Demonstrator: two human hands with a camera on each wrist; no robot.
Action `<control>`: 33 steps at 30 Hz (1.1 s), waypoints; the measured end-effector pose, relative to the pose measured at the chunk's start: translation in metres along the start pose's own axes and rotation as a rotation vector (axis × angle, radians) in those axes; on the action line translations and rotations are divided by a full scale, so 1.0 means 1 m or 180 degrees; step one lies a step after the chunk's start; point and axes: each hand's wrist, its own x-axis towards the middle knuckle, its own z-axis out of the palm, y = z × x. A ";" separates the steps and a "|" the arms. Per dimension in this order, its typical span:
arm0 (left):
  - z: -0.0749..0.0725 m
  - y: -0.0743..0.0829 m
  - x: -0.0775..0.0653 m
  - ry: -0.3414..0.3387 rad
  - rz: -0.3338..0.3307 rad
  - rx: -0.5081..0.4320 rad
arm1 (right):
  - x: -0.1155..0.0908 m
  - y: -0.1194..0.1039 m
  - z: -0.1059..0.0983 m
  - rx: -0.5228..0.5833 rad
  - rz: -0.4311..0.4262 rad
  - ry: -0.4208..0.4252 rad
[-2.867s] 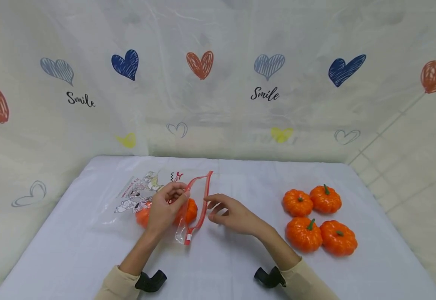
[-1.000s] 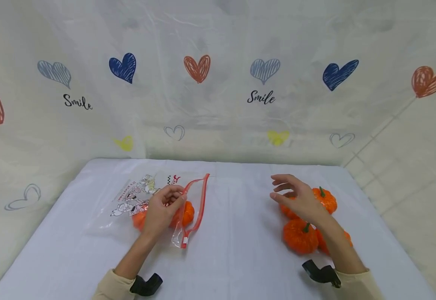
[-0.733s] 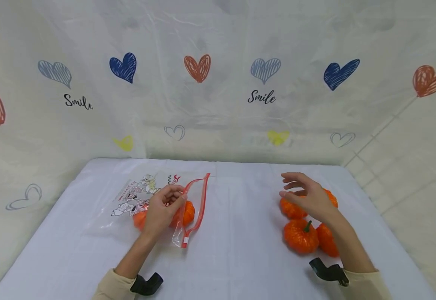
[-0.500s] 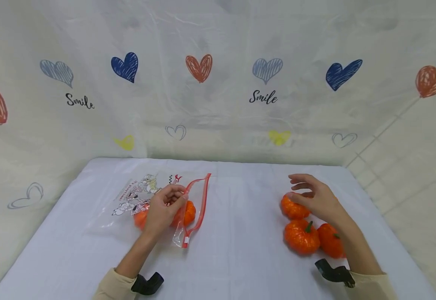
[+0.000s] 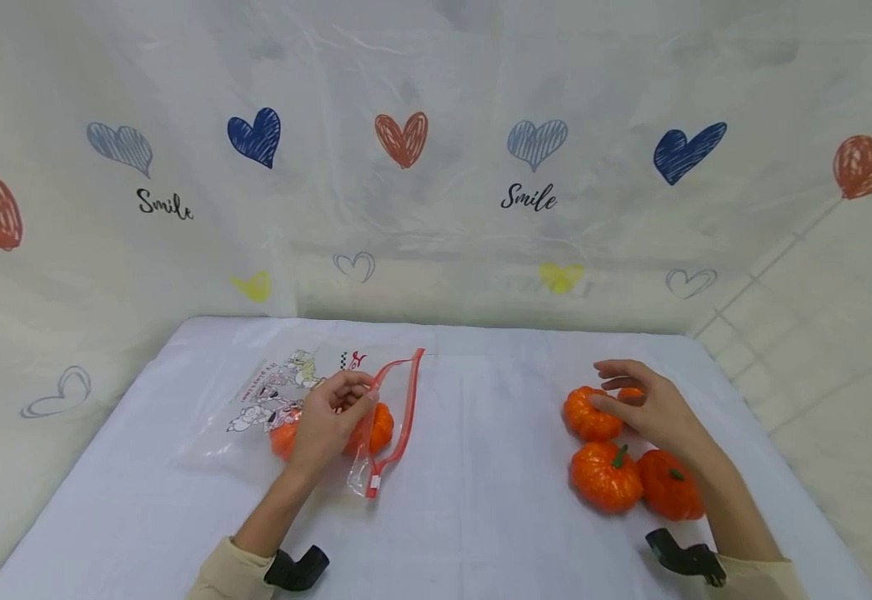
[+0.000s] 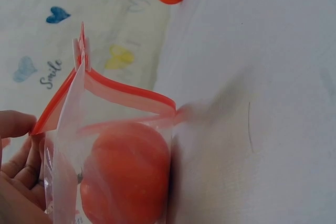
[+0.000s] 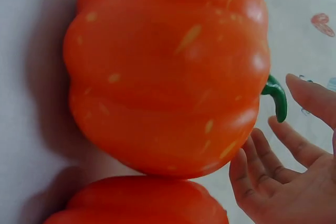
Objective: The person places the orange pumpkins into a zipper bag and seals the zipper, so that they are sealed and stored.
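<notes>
In the head view, my left hand [image 5: 328, 421] pinches the near red-lipped edge of a clear zip bag [image 5: 409, 400], its mouth gaping to the right. Orange toy pumpkins show inside the bag; the left wrist view has one pumpkin [image 6: 126, 171] close behind the plastic. My right hand [image 5: 657, 408], fingers spread and slightly bent, hovers over the back right pumpkin [image 5: 628, 395], which it mostly hides. Seen from the right wrist, a large pumpkin [image 7: 168, 72] with a green stem [image 7: 277, 98] fills the view. Those fingers curl around nothing.
Beside the right hand sit a back left pumpkin [image 5: 589, 414], a front left pumpkin [image 5: 607, 477] and a front right pumpkin [image 5: 670, 486], close together. A white cloth covers the table [image 5: 481, 517]; a curtain printed with hearts [image 5: 436, 283] hangs behind it.
My right hand has left the bag's mouth and travelled right, then slightly lower, to the back right pumpkin. My left hand has kept its hold on the bag's edge.
</notes>
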 end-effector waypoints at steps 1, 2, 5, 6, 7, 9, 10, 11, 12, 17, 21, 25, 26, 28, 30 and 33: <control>0.000 0.000 0.000 -0.0001 -0.0001 -0.0003 | -0.001 0.001 0.000 -0.0003 0.0018 -0.0008; 0.000 0.000 0.000 0.0000 0.0000 -0.0003 | -0.001 0.002 0.000 -0.0003 0.0032 -0.0019; 0.000 0.000 0.000 -0.0005 0.0003 -0.0017 | -0.003 0.004 -0.001 0.0006 0.0057 -0.0052; 0.001 0.000 0.000 -0.0007 0.0003 -0.0022 | -0.004 0.005 -0.001 0.0009 0.0059 -0.0065; 0.001 0.000 0.000 -0.0011 0.0007 -0.0025 | -0.004 0.006 -0.001 0.0007 0.0061 -0.0074; 0.000 -0.001 0.000 -0.0013 0.0009 -0.0029 | -0.005 0.007 -0.001 0.0004 0.0054 -0.0086; 0.000 -0.001 0.000 -0.0014 0.0011 -0.0031 | -0.005 0.008 -0.001 -0.0006 0.0051 -0.0089; 0.000 -0.001 0.000 -0.0017 0.0010 -0.0033 | -0.006 0.009 -0.001 -0.0022 0.0051 -0.0091; 0.000 -0.001 0.000 -0.0018 0.0007 -0.0031 | -0.006 0.010 -0.001 -0.0032 0.0052 -0.0098; 0.000 -0.003 -0.001 -0.0021 -0.0001 -0.0014 | -0.007 0.016 0.002 -0.0057 0.0109 -0.0126; 0.000 -0.003 -0.001 -0.0024 0.0015 -0.0019 | -0.007 0.018 0.003 -0.0070 0.0137 -0.0126; 0.000 -0.001 -0.001 -0.0021 0.0032 -0.0024 | -0.007 0.019 0.003 -0.0087 0.0157 -0.0128; 0.000 -0.001 -0.001 -0.0018 0.0035 -0.0025 | -0.007 0.019 0.003 -0.0095 0.0158 -0.0128; 0.000 0.000 -0.001 -0.0011 0.0041 -0.0017 | -0.007 0.019 0.003 -0.0108 0.0160 -0.0122; 0.000 0.000 -0.001 -0.0012 0.0046 -0.0014 | -0.007 0.019 0.004 -0.0127 0.0155 -0.0114; 0.000 0.000 -0.002 -0.0014 0.0038 -0.0020 | -0.008 0.019 0.005 -0.0162 0.0174 -0.0112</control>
